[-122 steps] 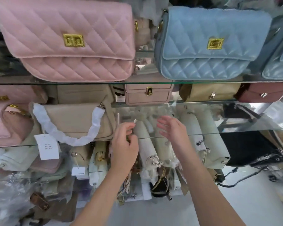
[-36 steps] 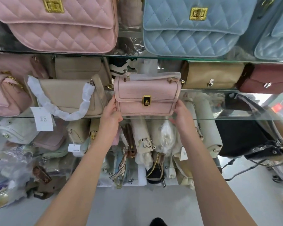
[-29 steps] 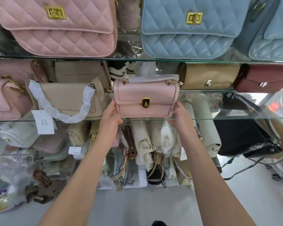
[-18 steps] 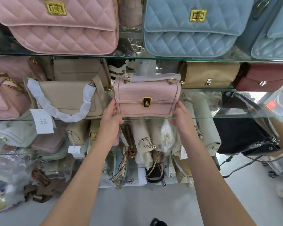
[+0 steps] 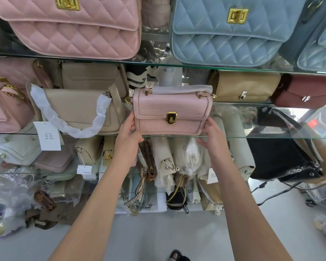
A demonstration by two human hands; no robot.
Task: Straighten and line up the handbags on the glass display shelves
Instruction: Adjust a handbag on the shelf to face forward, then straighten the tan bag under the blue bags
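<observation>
A small pale pink handbag [image 5: 172, 108] with a gold clasp and a paper-wrapped handle stands upright at the front edge of the middle glass shelf [image 5: 271, 137]. My left hand [image 5: 127, 137] grips its lower left corner, thumb under the front edge. My right hand [image 5: 213, 136] touches its lower right side with straight fingers, thumb spread below the shelf edge. A beige bag [image 5: 77, 108] with a white wrapped strap sits just left of it. A tan bag [image 5: 247, 85] and a dark red bag [image 5: 307, 93] stand further back on the right.
On the top shelf stand a large pink quilted bag [image 5: 70, 29] and a blue quilted bag [image 5: 230, 34]. Another pink bag [image 5: 6, 108] is at the far left. Lower shelves hold several wrapped bags and tags. A black bag [image 5: 282, 159] hangs at the right.
Since 3.4 s ago the small pink bag has come from the back of the shelf to its front edge between my hands. Over the last second it has barely moved.
</observation>
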